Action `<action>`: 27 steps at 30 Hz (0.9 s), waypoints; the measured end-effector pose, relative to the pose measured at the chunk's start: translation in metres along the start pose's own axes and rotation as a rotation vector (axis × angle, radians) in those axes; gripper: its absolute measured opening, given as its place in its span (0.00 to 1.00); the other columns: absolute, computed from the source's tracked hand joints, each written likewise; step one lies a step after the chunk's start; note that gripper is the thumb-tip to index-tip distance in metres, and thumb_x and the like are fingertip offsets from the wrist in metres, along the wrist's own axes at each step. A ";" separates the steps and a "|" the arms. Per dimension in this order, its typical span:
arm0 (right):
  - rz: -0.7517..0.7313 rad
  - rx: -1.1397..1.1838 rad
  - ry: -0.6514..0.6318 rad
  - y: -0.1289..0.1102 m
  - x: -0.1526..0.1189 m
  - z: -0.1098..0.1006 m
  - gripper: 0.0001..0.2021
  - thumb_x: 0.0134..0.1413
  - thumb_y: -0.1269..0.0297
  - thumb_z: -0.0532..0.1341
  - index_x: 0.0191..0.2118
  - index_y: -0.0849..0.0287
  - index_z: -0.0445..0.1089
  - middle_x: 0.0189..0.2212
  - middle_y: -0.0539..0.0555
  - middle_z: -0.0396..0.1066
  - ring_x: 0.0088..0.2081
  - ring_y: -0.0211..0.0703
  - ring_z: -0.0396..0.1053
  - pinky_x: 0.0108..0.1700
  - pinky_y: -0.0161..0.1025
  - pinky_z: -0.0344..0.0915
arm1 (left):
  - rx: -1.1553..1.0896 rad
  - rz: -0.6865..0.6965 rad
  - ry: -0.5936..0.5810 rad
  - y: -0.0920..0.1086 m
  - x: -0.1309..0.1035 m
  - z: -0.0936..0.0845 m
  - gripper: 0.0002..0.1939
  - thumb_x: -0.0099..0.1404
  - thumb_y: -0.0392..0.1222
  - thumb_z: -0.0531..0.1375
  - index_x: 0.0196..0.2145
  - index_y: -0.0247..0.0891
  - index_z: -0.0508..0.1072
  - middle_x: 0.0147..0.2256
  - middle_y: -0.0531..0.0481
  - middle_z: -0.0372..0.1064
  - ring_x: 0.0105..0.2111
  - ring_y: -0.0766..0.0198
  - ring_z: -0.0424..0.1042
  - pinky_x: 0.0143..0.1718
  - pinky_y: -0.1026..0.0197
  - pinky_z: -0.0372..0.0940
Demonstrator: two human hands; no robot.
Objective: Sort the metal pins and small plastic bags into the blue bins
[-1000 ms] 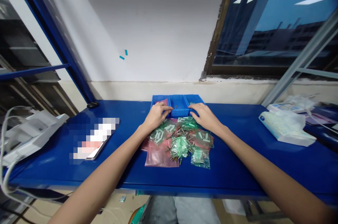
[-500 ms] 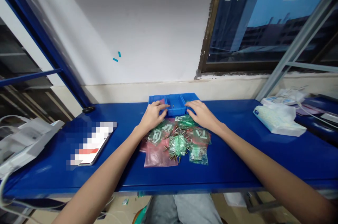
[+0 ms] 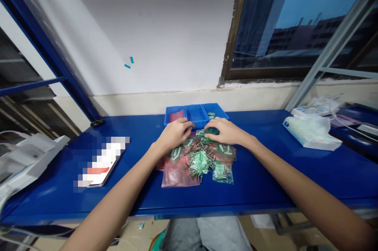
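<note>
My left hand (image 3: 176, 130) is over the upper left of a pile of small packets and loose screws (image 3: 203, 148), fingers bent and a little apart. Facing it, my right hand (image 3: 226, 130) is over the upper right of the pile, with a gap between thumb and forefinger. Neither visibly holds anything. Under the right fingers lies a green-tinted packet (image 3: 211, 136). Clear packets of pale plugs (image 3: 175, 153) lie by the left hand. Nearer me are a crumpled green packet (image 3: 199, 162), a pink plastic bag (image 3: 178, 175) and another green packet (image 3: 223, 173).
Just behind the hands stand three joined blue bins (image 3: 195, 114): a pink bag left, a small piece in the middle, greenish packets right. A phone (image 3: 109, 162) lies left on the blue table (image 3: 265, 188). To the right are a tissue pack (image 3: 313, 132) and cables.
Both hands have drawn back toward me from the bins and over the pile, closer together. More of the left and right bins now shows.
</note>
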State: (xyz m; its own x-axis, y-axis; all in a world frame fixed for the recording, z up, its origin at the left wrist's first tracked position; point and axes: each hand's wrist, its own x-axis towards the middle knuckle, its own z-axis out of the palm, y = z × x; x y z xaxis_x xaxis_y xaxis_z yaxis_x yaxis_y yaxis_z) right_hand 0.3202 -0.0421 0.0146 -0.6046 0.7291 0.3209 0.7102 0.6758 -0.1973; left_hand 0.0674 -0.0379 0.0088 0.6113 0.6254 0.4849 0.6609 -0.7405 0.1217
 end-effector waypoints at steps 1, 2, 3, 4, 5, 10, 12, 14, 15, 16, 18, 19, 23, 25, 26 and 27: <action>-0.008 0.010 -0.019 0.000 0.000 0.001 0.13 0.59 0.55 0.63 0.46 0.51 0.76 0.44 0.55 0.77 0.48 0.54 0.72 0.49 0.51 0.66 | 0.002 0.006 -0.012 0.001 0.000 0.001 0.14 0.71 0.37 0.52 0.47 0.37 0.77 0.40 0.44 0.73 0.40 0.57 0.73 0.42 0.55 0.68; -0.010 0.018 -0.034 0.000 0.000 0.001 0.13 0.59 0.55 0.63 0.47 0.51 0.76 0.44 0.55 0.77 0.48 0.54 0.72 0.49 0.51 0.67 | 0.003 0.008 -0.018 0.001 0.000 0.002 0.15 0.71 0.37 0.52 0.46 0.37 0.77 0.39 0.44 0.73 0.40 0.57 0.73 0.42 0.55 0.68; -0.006 0.023 -0.047 0.000 0.000 0.002 0.12 0.59 0.56 0.62 0.47 0.51 0.76 0.45 0.55 0.77 0.48 0.54 0.72 0.49 0.51 0.67 | 0.002 0.006 -0.020 0.000 -0.001 0.003 0.15 0.71 0.37 0.52 0.46 0.37 0.77 0.39 0.43 0.73 0.40 0.57 0.73 0.42 0.55 0.68; -0.001 0.025 -0.056 -0.001 0.000 0.002 0.12 0.60 0.57 0.62 0.47 0.51 0.76 0.45 0.55 0.77 0.48 0.54 0.72 0.49 0.50 0.67 | 0.000 0.003 -0.019 0.000 -0.001 0.004 0.15 0.71 0.37 0.52 0.46 0.37 0.77 0.39 0.43 0.73 0.40 0.57 0.73 0.42 0.55 0.68; 0.004 0.024 -0.059 -0.001 0.000 0.002 0.11 0.61 0.59 0.61 0.47 0.51 0.76 0.45 0.55 0.78 0.48 0.53 0.73 0.49 0.50 0.67 | -0.001 -0.001 -0.018 -0.001 -0.001 0.004 0.15 0.71 0.37 0.52 0.46 0.37 0.77 0.39 0.44 0.73 0.40 0.57 0.73 0.42 0.56 0.68; -0.039 0.044 -0.071 -0.005 0.002 -0.001 0.11 0.62 0.63 0.58 0.44 0.53 0.77 0.42 0.55 0.79 0.45 0.51 0.74 0.46 0.46 0.65 | -0.004 -0.016 -0.042 -0.002 -0.001 0.004 0.15 0.71 0.37 0.51 0.46 0.36 0.77 0.40 0.44 0.73 0.41 0.58 0.73 0.43 0.56 0.67; -0.056 0.054 -0.065 -0.006 0.003 -0.002 0.11 0.62 0.65 0.57 0.43 0.54 0.77 0.40 0.56 0.79 0.43 0.50 0.74 0.44 0.45 0.64 | -0.005 -0.010 -0.050 -0.002 -0.001 0.005 0.15 0.72 0.38 0.51 0.46 0.36 0.77 0.40 0.44 0.73 0.41 0.58 0.73 0.43 0.56 0.67; -0.056 0.058 -0.044 -0.006 0.003 -0.002 0.12 0.63 0.67 0.55 0.42 0.55 0.77 0.38 0.55 0.79 0.41 0.48 0.74 0.42 0.43 0.64 | -0.003 -0.006 -0.046 -0.002 -0.001 0.005 0.15 0.72 0.38 0.51 0.46 0.36 0.77 0.40 0.43 0.73 0.41 0.58 0.73 0.43 0.56 0.67; -0.051 0.061 -0.029 -0.007 0.003 -0.002 0.12 0.63 0.67 0.55 0.42 0.55 0.77 0.38 0.55 0.79 0.40 0.48 0.74 0.42 0.43 0.63 | -0.002 -0.004 -0.041 -0.002 -0.001 0.006 0.15 0.72 0.38 0.51 0.46 0.36 0.77 0.40 0.43 0.73 0.41 0.58 0.73 0.43 0.56 0.67; -0.045 0.066 -0.012 -0.007 0.003 -0.002 0.12 0.64 0.68 0.54 0.42 0.55 0.76 0.38 0.55 0.79 0.40 0.47 0.74 0.42 0.43 0.63 | -0.002 -0.002 -0.033 -0.002 -0.001 0.006 0.15 0.72 0.38 0.51 0.46 0.36 0.77 0.40 0.43 0.73 0.41 0.58 0.73 0.43 0.56 0.67; -0.028 0.083 0.031 -0.008 0.004 -0.002 0.13 0.65 0.68 0.53 0.41 0.55 0.76 0.38 0.55 0.79 0.40 0.46 0.74 0.42 0.42 0.63 | -0.008 0.002 -0.016 -0.002 -0.001 0.006 0.15 0.73 0.39 0.51 0.47 0.36 0.76 0.40 0.43 0.73 0.40 0.58 0.73 0.42 0.56 0.67; -0.018 0.093 0.056 -0.008 0.004 -0.002 0.13 0.65 0.67 0.53 0.41 0.55 0.77 0.38 0.54 0.79 0.40 0.46 0.74 0.42 0.42 0.63 | -0.014 0.006 -0.007 -0.001 -0.001 0.006 0.15 0.73 0.40 0.51 0.47 0.37 0.76 0.40 0.43 0.73 0.40 0.58 0.73 0.42 0.56 0.67; 0.008 0.138 0.159 -0.008 0.005 -0.002 0.12 0.65 0.66 0.54 0.41 0.54 0.77 0.38 0.54 0.79 0.39 0.46 0.74 0.42 0.42 0.63 | -0.046 0.047 0.014 0.002 -0.001 0.004 0.15 0.74 0.43 0.51 0.49 0.37 0.75 0.40 0.44 0.73 0.40 0.58 0.73 0.43 0.55 0.68; 0.028 0.157 0.220 -0.008 0.006 -0.003 0.11 0.65 0.66 0.55 0.40 0.54 0.77 0.37 0.53 0.79 0.37 0.45 0.74 0.40 0.42 0.63 | -0.059 0.064 0.032 0.005 -0.001 0.002 0.15 0.74 0.43 0.52 0.49 0.37 0.74 0.40 0.44 0.73 0.40 0.58 0.72 0.43 0.55 0.68; 0.046 0.169 0.254 -0.009 0.006 -0.003 0.11 0.64 0.65 0.56 0.39 0.55 0.76 0.35 0.53 0.79 0.35 0.44 0.73 0.39 0.42 0.63 | -0.064 0.066 0.045 0.006 -0.001 0.001 0.15 0.74 0.44 0.52 0.49 0.36 0.74 0.39 0.44 0.73 0.40 0.58 0.72 0.43 0.55 0.68; 0.070 0.187 0.288 -0.009 0.007 -0.003 0.10 0.64 0.65 0.56 0.38 0.55 0.76 0.34 0.52 0.78 0.33 0.44 0.73 0.39 0.41 0.63 | -0.071 0.066 0.057 0.006 -0.001 0.001 0.14 0.73 0.44 0.52 0.49 0.36 0.73 0.39 0.44 0.73 0.39 0.58 0.72 0.43 0.54 0.68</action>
State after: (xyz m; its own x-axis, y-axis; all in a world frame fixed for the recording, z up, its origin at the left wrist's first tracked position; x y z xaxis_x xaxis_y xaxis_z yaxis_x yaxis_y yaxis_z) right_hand 0.3108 -0.0436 0.0208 -0.4114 0.7313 0.5439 0.6519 0.6532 -0.3852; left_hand 0.0710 -0.0433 0.0083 0.6255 0.5611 0.5422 0.5862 -0.7965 0.1480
